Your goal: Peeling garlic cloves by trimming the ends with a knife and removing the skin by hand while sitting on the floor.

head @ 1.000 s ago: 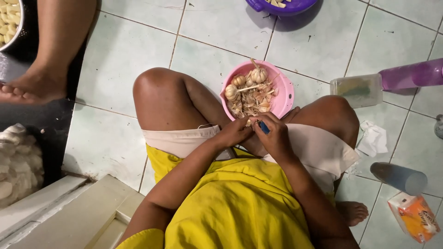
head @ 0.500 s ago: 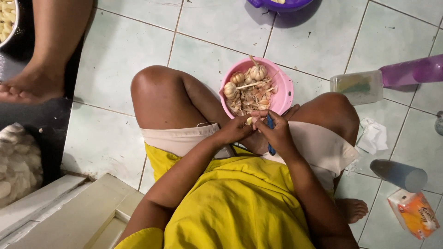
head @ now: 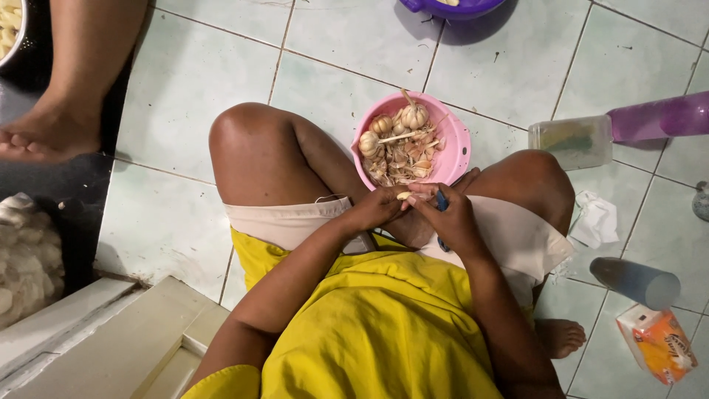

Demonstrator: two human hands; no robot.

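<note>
Now, from the head view, the one view there is, little has shifted over the last second: both hands have stayed together in the lap, and the blue-handled knife has swung from lying across the right fingers to pointing down past them. A pale garlic clove now shows between the fingertips, so the peeling looks to be mid-clove rather than between cloves. The left hand pinches that clove, fingers curled round it; the right hand is clenched on the knife, thumb pressed toward the clove. The clove sits just in front of the near rim of the pink plastic bowl, which rests on the floor between the knees and holds whole papery bulbs, dry stalks and a litter of thin flaky skins. The floor is glossy pale green tile with dark grout. To the right lie a clear lidded tub, a purple bottle on its side, a crumpled tissue and an orange carton.
</note>
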